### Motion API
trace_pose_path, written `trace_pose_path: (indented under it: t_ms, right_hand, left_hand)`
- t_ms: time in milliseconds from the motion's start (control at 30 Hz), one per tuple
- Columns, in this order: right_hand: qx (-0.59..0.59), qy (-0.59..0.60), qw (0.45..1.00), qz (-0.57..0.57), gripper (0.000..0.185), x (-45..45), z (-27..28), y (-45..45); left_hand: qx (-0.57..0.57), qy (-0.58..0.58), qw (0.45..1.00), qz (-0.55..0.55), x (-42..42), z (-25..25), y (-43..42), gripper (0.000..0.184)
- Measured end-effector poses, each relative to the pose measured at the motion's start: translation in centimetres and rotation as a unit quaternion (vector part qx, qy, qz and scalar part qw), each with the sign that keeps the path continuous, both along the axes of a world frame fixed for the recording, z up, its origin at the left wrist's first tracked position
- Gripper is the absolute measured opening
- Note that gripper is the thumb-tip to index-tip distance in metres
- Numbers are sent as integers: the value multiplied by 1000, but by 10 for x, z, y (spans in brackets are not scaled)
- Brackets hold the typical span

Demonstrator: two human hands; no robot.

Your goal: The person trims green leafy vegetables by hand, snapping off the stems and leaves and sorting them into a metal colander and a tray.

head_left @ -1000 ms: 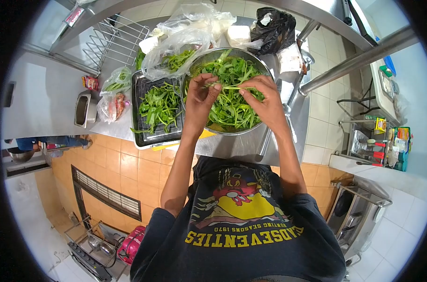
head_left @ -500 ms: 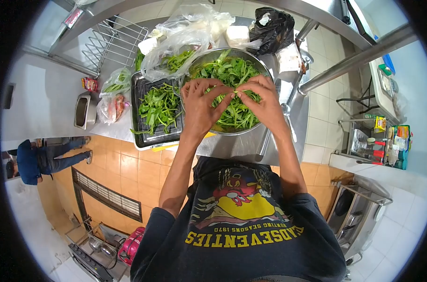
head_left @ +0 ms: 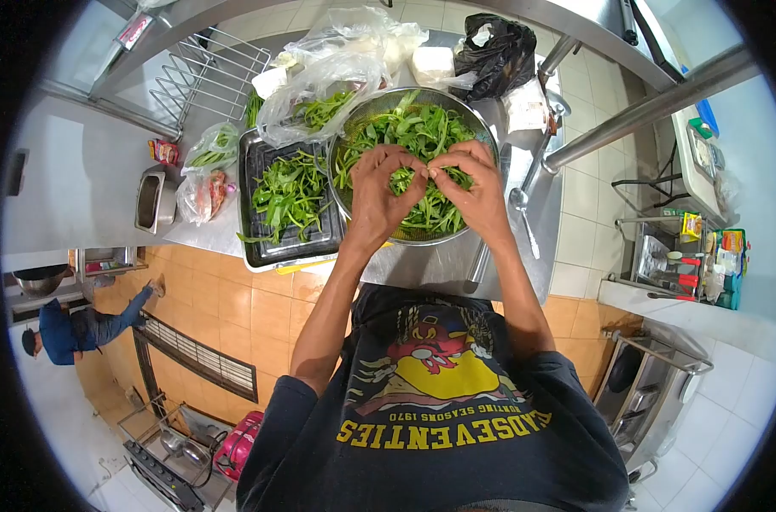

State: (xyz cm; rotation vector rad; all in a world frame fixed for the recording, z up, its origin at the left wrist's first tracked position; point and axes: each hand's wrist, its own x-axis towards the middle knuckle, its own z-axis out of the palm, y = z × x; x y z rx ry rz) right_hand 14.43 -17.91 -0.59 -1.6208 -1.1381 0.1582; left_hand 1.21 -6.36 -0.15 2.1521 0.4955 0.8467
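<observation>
Bench (head_left: 396,271): steel, beneath the vegetables and their vessels.
Strainer (head_left: 466,113): round, mesh-walled, on the bench straight ahead of the person's chest.
Tray (head_left: 273,147): dark, just beside the strainer on its left, long sides running away from the person.
Strainer greens (head_left: 422,128): a loose, tangled pile of leaves and stems pointing many ways.
Tray greens (head_left: 287,194): a smaller heap, well apart from the fingertips.
Left hand (head_left: 381,192): above the left part of the strainer, the nearer hand to the tray; its grip is closed, thumb and forefinger pinching at the tips.
Right hand (head_left: 475,183): above the strainer's right part, its grip likewise pinched closed, tips meeting those opposite.
Stem (head_left: 430,172): only a pale sliver shows, apparently held by both grips where they meet, over the strainer greens; neither hand is nearer. Its long axis is hidden by the fingers, so I cannot tell which way it runs.
</observation>
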Motion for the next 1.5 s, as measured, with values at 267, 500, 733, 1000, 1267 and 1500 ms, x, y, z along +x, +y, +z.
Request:
trace_pose_path:
  t_ms: [267,500,733,1000,1267,1500]
  right_hand:
    - [46,185,982,-3,10,0,-2,1]
    - [19,161,987,-15,15,17,-3,-12]
    - [-19,232,972,-23,17,20,-2,-13]
    - [24,350,936,37,23,19,1,-6]
    - [-9,244,965,92,20,12,3,7]
    - [6,296,953,65,29,7,10,4]
  left_hand:
    - [-330,-101,938,-27,0,-23,5,10]
    - [-491,-162,854,56,-43,-22,47,18]
    - [-100,45,966,235,-106,-32,98,29]
    - [-29,18,977,211,-81,-25,73,29]
    - [-166,-39,985,12,-3,9,6,32]
    - [-257,-40,965,20,1,-4,14,21]
